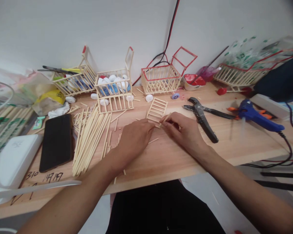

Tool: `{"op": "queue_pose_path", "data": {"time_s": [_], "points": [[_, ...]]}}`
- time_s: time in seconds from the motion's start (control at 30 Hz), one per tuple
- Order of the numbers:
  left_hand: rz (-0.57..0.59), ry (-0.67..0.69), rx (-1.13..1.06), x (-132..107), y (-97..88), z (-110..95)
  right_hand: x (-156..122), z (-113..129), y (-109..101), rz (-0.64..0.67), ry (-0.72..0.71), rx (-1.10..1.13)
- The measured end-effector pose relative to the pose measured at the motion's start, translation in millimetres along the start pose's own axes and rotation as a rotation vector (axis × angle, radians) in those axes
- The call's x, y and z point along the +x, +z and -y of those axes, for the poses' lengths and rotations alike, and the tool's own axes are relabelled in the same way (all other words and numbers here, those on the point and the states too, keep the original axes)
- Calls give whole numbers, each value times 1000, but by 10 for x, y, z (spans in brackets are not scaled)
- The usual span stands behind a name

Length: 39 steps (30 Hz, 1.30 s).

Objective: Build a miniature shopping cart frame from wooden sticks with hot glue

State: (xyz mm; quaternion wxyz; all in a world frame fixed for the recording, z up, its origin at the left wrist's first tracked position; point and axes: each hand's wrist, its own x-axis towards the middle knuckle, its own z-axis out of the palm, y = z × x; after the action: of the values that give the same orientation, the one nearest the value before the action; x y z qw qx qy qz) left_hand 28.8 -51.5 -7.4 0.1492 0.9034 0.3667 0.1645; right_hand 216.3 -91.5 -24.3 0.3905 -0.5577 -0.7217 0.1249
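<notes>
Wood stick (167, 116), thin and straight, is pinched in right hand (185, 131); left hand (136, 135) curls, hold unclear.

Four stick carts (158, 79); one left hand (135, 136), one right hand (185, 131)
One slatted frame (157, 109); one phone (56, 143); one white slab (17, 159); one cutter (203, 120); one glue gun (256, 118); one bowl (192, 87); loose sticks (91, 139), too densely piled to count

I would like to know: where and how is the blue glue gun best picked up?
Probably by the glue gun's blue handle, with the right hand coming from the near side: the handle points rightward, its near side is uncovered, and an orange piece, likely the trigger, shows beyond it.
</notes>
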Motion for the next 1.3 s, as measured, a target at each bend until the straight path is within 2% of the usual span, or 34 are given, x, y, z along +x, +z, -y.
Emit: {"op": "queue_pose_path", "data": {"time_s": [0.27, 0.37, 0.43, 0.53, 0.6, 0.7, 0.8, 0.9, 1.0, 1.17, 1.3], "points": [[8, -6, -3, 5, -1, 4, -2, -14, 9, 1, -1, 3], [-33, 10, -28, 0, 1, 2, -3, -15, 8, 1, 2, -7], [-159, 23, -70, -7, -24, -8, -2, -14, 7, -3, 2, -6], [-463, 25, -149, -16, -121, -27, 4, -9, 5, 6, 2, 13], [-614, 0, -203, -16, -203, -29, 6, -8, 5, 10, 0, 19], [-722, -71, -284, -4, -285, -5, 7, -14, 6, 7, -3, 13], [-764, -120, -360, 20, -291, 44, 5, -18, 8, 8, -6, 12], [-756, -156, -392, 54, -253, 113, 6, -12, 6, 6, -10, 16], [-699, -176, -374, 92, -217, 204, 9, -3, 4, 2, -9, 24], [-454, -191, -202, 143, -162, 380, 15, -1, 2, 4, -10, 12], [-298, -119, -69, 157, -98, 487, 21, -6, 3, 6, -9, 3]]}}
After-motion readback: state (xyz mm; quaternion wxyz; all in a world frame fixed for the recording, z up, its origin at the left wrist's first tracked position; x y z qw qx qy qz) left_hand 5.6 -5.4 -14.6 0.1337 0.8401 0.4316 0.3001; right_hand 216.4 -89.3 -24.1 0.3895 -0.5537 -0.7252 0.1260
